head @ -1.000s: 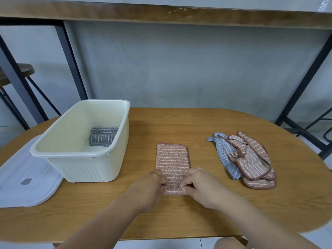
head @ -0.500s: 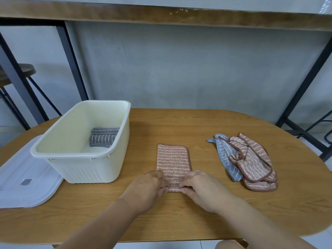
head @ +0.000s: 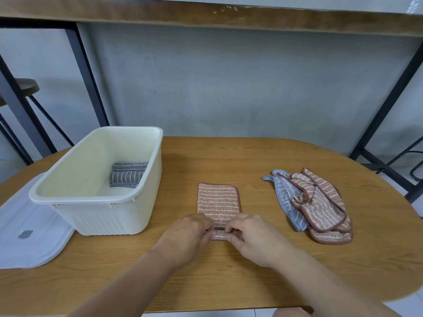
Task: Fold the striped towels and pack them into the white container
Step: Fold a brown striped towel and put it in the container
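A pink striped towel [head: 218, 203], already folded into a narrow strip, lies flat on the wooden bench [head: 251, 161] directly ahead of the person. Its long axis runs away from the body, so the far short edge points toward the wall and the near short edge sits under the hands. The left hand [head: 186, 236] and the right hand [head: 254, 236] meet at that near edge, one at each corner, equally close to it. The fingers [head: 230, 233] of both hands are curled and appear to pinch the near hem, which looks slightly lifted. The likely next move is to carry this edge forward, away from the body, onto the far end, halving the strip along its length.

The white container [head: 100, 186] stands to the left of the towel, nearer the left hand, with a folded grey striped towel [head: 128, 175] lying inside against its right wall. Its pale lid [head: 27, 236] lies flat on the bench further left, partly under the container. To the right, well apart from the hands, a loose heap holds a blue striped towel [head: 282, 197] beneath crumpled pink striped towels [head: 320, 207], not yet folded.

No brand, label or readable writing shows; a small grey tab on the lid is too small to read.
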`<state>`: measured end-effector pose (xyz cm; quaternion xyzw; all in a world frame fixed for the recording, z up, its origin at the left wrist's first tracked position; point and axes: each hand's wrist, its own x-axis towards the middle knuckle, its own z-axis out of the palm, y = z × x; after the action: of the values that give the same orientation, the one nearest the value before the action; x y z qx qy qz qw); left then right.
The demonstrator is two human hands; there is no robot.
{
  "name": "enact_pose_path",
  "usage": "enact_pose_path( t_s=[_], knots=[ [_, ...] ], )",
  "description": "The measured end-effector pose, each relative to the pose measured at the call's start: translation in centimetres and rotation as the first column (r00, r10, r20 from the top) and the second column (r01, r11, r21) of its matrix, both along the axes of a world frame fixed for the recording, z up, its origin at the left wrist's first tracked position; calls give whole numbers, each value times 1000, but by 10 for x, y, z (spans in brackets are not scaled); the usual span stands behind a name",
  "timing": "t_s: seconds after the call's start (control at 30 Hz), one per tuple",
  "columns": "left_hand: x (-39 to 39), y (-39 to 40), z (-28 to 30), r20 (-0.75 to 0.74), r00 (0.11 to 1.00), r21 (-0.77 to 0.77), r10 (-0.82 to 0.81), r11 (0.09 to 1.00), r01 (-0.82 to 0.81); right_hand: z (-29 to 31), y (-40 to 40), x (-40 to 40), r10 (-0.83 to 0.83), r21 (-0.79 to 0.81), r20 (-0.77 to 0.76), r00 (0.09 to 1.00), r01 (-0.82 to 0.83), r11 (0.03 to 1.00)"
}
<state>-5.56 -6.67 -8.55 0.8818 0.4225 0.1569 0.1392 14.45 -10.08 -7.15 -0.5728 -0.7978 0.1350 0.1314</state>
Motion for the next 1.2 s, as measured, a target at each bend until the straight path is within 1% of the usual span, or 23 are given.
enact_pose_path(
  t_s=[0.1,0.13,0.23,0.37,0.43,0.57,0.67,0.8,0.87,1.0,1.13,1.2],
  knots=[
    [-4,2,3,-30,999,0,-36,999,36,2,3,2,21,-44,67,998,-18,999],
    [-3,4,5,-43,998,-8,-38,999,38,2,5,3,15,-42,66,998,-13,999],
    [0,11,7,-84,996,-30,-32,999,30,2,9,2,7,-27,37,999,-6,1000],
    [5,19,8,-63,997,-61,37,997,-41,3,13,4,-30,11,-40,999,30,999],
    [8,21,8,-73,996,-61,47,997,-51,2,14,5,-22,14,-19,1000,22,1000],
    [11,23,7,-104,993,-46,49,997,-54,3,15,8,2,-59,29,1000,0,998],
    [10,23,8,-85,996,-19,34,999,-35,6,20,9,29,-55,65,997,-25,998],
    [9,24,11,-102,995,1,13,1000,-13,9,30,10,28,-91,69,997,-21,996],
    [11,26,11,-97,995,-17,19,1000,-21,8,32,7,2,-72,57,998,2,997],
    [14,33,10,-127,991,-59,48,997,-56,3,27,0,-22,46,13,1000,21,999],
    [15,33,11,-77,993,-66,90,993,-95,6,25,1,-16,8,23,1000,16,1000],
    [14,30,11,-74,994,-63,84,994,-88,6,27,3,-19,12,39,999,19,1000]
  ],
)
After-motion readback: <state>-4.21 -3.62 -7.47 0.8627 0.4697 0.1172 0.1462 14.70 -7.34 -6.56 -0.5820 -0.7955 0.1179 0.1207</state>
